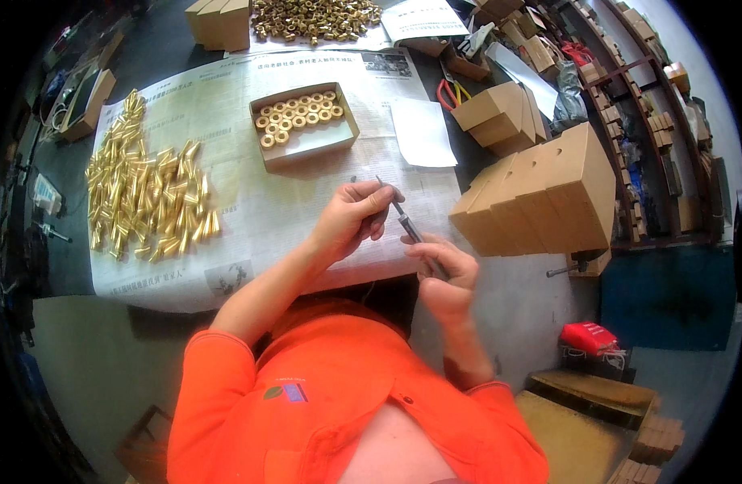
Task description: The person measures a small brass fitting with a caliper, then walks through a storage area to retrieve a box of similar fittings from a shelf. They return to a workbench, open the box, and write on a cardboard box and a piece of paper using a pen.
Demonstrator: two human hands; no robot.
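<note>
A slim dark metal tool [410, 228], with a thin rod end and a thicker handle, slants between my two hands above the table's near edge. My right hand [445, 278] is closed around its handle. At the thin end, my left hand [359, 216] is closed, thumb and fingers pinched at the rod; whether a small part sits in that pinch is hidden. Just beyond my hands, a shallow open box [336, 143] holds rows of brass ring-shaped parts [294, 115] standing on end. To the left lies a heap of cone-shaped brass pieces [157, 194].
Newspaper [226, 105] covers the table. More brass parts [316, 20] are piled at the far side. A white paper sheet [423, 133], red-handled pliers [452, 93] and brown boxes [540, 194] stand or lie to the right. Loaded shelves [653, 105] rise beyond.
</note>
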